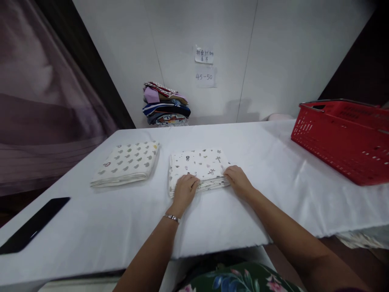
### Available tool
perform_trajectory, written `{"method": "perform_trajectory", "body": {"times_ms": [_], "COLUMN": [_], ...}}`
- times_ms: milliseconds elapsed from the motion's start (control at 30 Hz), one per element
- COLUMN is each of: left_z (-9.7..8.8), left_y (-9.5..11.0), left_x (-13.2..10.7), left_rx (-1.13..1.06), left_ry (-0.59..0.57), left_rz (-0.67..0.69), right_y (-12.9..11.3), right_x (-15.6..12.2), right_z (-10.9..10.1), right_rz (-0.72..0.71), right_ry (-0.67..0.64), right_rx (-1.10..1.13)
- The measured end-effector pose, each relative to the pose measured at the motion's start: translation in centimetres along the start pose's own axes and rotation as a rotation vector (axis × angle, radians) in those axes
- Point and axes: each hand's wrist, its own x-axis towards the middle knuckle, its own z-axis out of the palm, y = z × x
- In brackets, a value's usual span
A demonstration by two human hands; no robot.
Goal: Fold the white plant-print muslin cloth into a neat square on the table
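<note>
A folded white cloth point(200, 162) printed with small palm trees and figures lies flat in the middle of the table, its layered edge toward me. My left hand point(184, 190), with a silver bracelet at the wrist, grips the front edge left of centre, fingers curled over the top. At the front right corner, my right hand point(238, 181) has its fingers closed on the same cloth. The thumbs are partly hidden. To the left, apart from both hands, rests another folded white cloth point(127, 162) with a grey repeated print.
A black phone-like slab point(33, 225) lies at the left of the white-covered table point(121, 227). A red plastic basket point(340, 142) stands at the right. Several folded fabrics point(166, 105) are piled at the back against the wall, beside handwritten paper signs point(204, 55).
</note>
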Motion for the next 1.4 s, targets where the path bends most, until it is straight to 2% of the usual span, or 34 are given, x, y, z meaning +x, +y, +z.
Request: {"method": "perform_trajectory", "body": {"times_ms": [167, 533, 900, 1100, 1400], "left_z": [0.0, 0.3, 0.2, 0.3, 0.6], "left_y": [-0.2, -0.3, 0.3, 0.4, -0.2], "left_x": [-0.4, -0.1, 0.1, 0.1, -0.2], "left_rx": [0.019, 0.029, 0.065, 0.124, 0.068], "left_ry": [-0.010, -0.051, -0.017, -0.048, -0.010], "left_rz": [0.040, 0.000, -0.002, -0.004, 0.033], "right_y": [0.2, 0.8, 0.4, 0.6, 1.0], "right_x": [-0.3, -0.4, -0.2, -0.2, -0.2], "right_z": [-0.2, -0.5, -0.2, -0.3, -0.5], "right_rz": [-0.003, -0.013, 0.028, -0.017, -0.029], "right_ry": [-0.062, -0.100, -0.003, -0.064, -0.107], "right_rx": [0.035, 0.090, 0.051, 0.015, 0.042]}}
